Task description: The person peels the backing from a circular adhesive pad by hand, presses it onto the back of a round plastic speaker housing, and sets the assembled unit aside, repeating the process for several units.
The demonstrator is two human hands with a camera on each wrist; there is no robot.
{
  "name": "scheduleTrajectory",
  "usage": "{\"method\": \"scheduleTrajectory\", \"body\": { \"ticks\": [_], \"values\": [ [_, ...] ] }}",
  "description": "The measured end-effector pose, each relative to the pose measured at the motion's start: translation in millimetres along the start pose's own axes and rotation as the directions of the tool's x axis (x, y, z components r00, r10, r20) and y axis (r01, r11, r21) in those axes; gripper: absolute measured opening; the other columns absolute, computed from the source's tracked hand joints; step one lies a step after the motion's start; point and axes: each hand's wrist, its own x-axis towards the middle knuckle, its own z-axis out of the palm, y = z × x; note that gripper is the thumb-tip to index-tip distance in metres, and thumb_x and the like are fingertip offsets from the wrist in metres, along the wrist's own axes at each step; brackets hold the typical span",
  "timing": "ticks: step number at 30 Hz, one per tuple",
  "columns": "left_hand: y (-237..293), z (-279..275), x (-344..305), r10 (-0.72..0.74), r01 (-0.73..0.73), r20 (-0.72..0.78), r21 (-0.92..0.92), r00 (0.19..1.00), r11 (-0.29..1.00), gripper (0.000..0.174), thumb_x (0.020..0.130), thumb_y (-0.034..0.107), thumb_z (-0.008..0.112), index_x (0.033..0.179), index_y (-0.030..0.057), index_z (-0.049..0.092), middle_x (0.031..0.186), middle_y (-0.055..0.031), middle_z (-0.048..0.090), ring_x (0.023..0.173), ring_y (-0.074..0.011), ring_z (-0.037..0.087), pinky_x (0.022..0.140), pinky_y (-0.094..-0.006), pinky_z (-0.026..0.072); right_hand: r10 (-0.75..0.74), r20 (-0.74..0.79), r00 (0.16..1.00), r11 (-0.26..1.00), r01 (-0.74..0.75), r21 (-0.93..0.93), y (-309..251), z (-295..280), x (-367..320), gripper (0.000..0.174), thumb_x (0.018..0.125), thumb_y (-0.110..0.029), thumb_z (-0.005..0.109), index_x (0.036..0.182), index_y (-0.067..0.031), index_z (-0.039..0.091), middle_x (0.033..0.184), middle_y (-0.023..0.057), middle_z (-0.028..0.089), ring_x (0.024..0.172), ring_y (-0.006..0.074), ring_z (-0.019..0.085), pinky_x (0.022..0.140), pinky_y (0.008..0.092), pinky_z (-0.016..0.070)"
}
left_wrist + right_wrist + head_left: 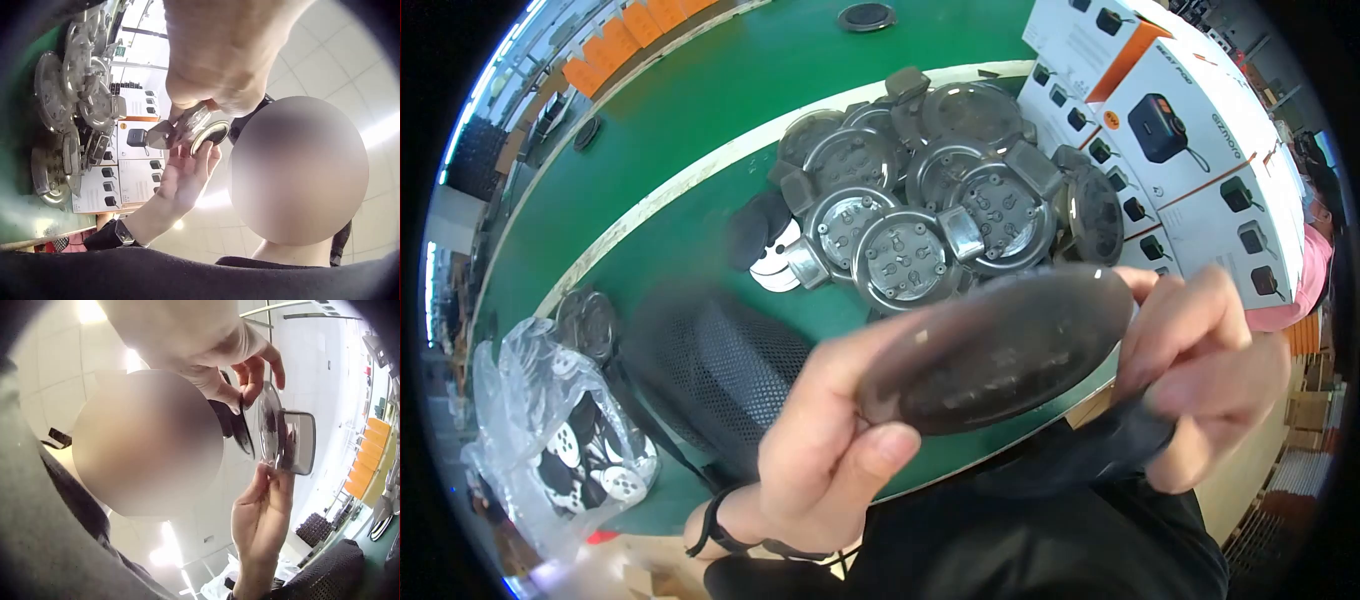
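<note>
Lid (1000,345) in left hand (830,450), right hand (1200,370)

held lid (1000,350) smoky dark grey-brown, see-through, faint pale specks. pile of lids (920,215) silver metal rims, dark glass, grey handles. table (690,130) green with a white stripe along it. boxes (1200,170) white, orange corner panels, black appliance prints. bins (625,30) orange. chair back (710,370) black mesh. bag (500,380) clear, discs (615,480) inside black and white, white ones dotted with holes. wrist strap (720,520) black. sleeve (1315,285) pink. far pad (866,16) black.
</note>
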Motion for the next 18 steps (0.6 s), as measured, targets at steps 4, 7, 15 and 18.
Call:
{"method": "scheduleTrajectory", "body": {
  "ticks": [4, 7, 15, 18],
  "values": [
    [-0.4, 2.7, -0.6, 0.043, -0.035, 0.089, -0.093, 0.995, 0.995, 0.045, 0.088, 0.021, 0.047, 0.121, -0.0055, 0.032, 0.119, -0.0271, 0.042, 0.112, -0.0336, 0.044, 0.097, -0.0411, 0.0317, 0.014, 0.045, 0.999, 0.995, -0.009, -0.099, -20.5, 2.5, -2.3, 0.012, 0.074, -0.014, 0.064, 0.082, -0.0143, 0.056, 0.075, 0.0064, 0.048, 0.065, 0.0174, 0.051, 0.083, 0.0489, 0.0421],
    [1.9, 10.2, -9.0, 0.043, -0.037, 0.048, -0.112, 0.998, 0.993, 0.044, 0.085, 0.023, 0.048, 0.119, -0.0016, 0.033, 0.117, -0.0287, 0.043, 0.108, -0.0364, 0.046, 0.096, -0.0437, 0.0326, -0.042, 0.024, 0.999, 0.989, 0.045, -0.138, -31.3, 10.3, -7.6, 0.023, 0.065, -0.004, 0.064, 0.085, -0.0124, 0.057, 0.081, 0.0087, 0.047, 0.074, 0.0211, 0.050, 0.080, 0.0502, 0.0449],
    [8.1, 18.9, -5.5, -0.112, 0.130, 0.090, -0.238, 0.990, 0.963, 0.060, 0.077, 0.029, 0.052, 0.120, -0.0071, 0.032, 0.119, -0.0296, 0.041, 0.109, -0.0356, 0.046, 0.100, -0.0416, 0.0266, -0.269, 0.048, 0.962, 0.953, 0.273, -0.130, -27.5, 6.1, -4.2, 0.028, 0.061, 0.000, 0.062, 0.087, -0.0057, 0.054, 0.086, 0.0139, 0.043, 0.071, 0.0227, 0.046, 0.069, 0.0493, 0.0526],
    [11.6, 16.6, -2.6, -0.196, 0.223, 0.119, -0.298, 0.973, 0.928, 0.066, 0.074, 0.032, 0.053, 0.121, -0.0092, 0.032, 0.120, -0.0299, 0.040, 0.109, -0.0352, 0.047, 0.101, -0.0409, 0.0243, -0.364, 0.049, 0.930, 0.919, 0.367, -0.144, -18.3, 7.1, -4.6, 0.027, 0.061, 0.000, 0.062, 0.087, -0.0058, 0.054, 0.085, 0.0137, 0.043, 0.072, 0.0232, 0.047, 0.070, 0.0487, 0.0531]
  ]
}}
